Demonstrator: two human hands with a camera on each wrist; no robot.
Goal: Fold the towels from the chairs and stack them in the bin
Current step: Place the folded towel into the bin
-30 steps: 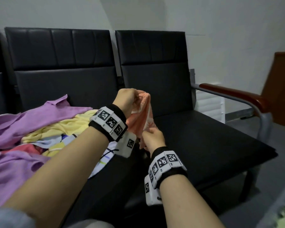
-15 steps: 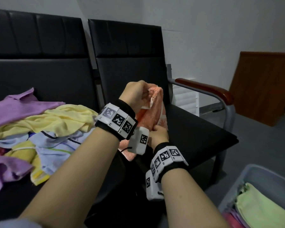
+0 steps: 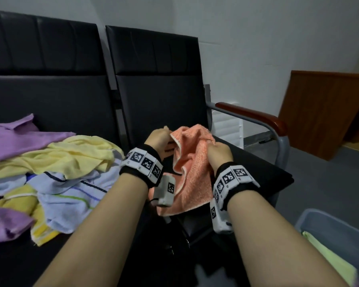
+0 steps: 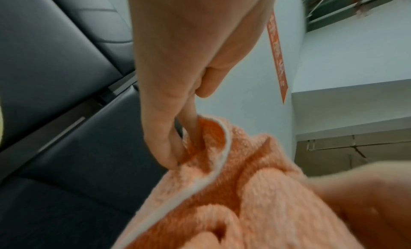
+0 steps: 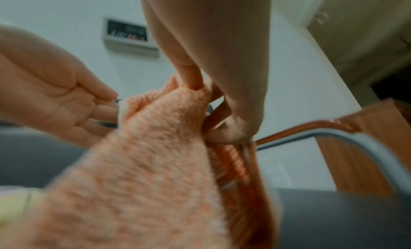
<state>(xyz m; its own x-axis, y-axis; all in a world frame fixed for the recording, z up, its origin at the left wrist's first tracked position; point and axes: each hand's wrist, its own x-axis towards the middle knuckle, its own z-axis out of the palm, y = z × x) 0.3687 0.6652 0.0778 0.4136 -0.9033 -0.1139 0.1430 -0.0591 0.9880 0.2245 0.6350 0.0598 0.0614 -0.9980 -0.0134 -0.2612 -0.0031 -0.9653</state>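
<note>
I've got both hands up over the right chair, holding one orange towel between them. My left hand pinches the towel's white-trimmed edge at its top-left corner, thumb against curled fingers (the wrist view shows the hem running out from under the thumb tip). My right hand grips the opposite top edge, fingers curled into the cloth w/ a fold bunched in the fist; in the right wrist view the fingers dig into the pile at the fold. The towel hangs loose and rumpled from both grips, its lower edge down near the front edge of the seat; can't tell whether it touches the seat.

On the left chair lies a heap of unfolded towels: purple at the back-left, yellow across the middle, a pale blue striped one toward the seat's front-right, more purple at the left edge of frame. The heap's right edge sits just beside my left wrist.

The bin is at the bottom-right corner of the head view, grey-blue rim showing, w/ a folded pale green towel inside. A wood armrest tops the right chair's metal frame, and a brown wood panel stands by the wall beyond.
</note>
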